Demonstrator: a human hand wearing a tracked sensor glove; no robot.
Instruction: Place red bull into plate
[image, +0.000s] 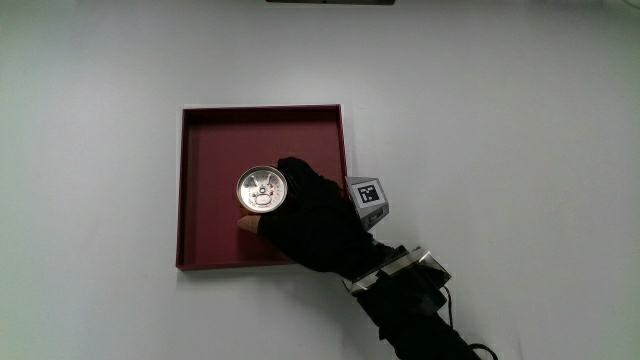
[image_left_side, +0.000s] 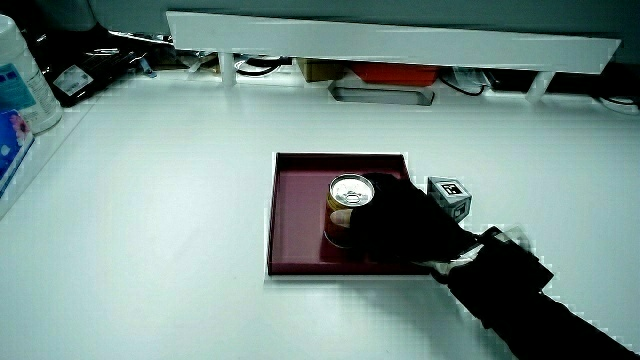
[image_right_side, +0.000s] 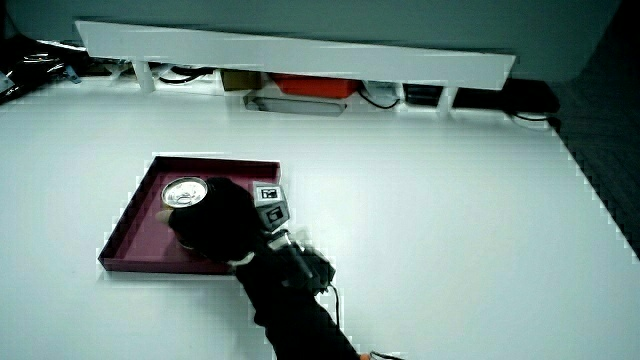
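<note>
A Red Bull can (image: 262, 190) stands upright inside the dark red square plate (image: 210, 150), its silver top showing in the main view. The gloved hand (image: 310, 215) reaches over the plate's edge nearest the person and wraps its fingers around the can's side. The patterned cube (image: 367, 197) sits on the hand's back. In both side views the can (image_left_side: 349, 193) (image_right_side: 184, 192) stands inside the plate (image_left_side: 295, 200) (image_right_side: 140, 225) with the hand (image_left_side: 395, 225) (image_right_side: 215, 225) closed around it. The can's lower part is hidden by the fingers.
A low white partition (image_left_side: 390, 40) runs along the table's edge farthest from the person, with cables and boxes under it. A white bottle and a blue packet (image_left_side: 20, 90) stand at the table's edge in a side view.
</note>
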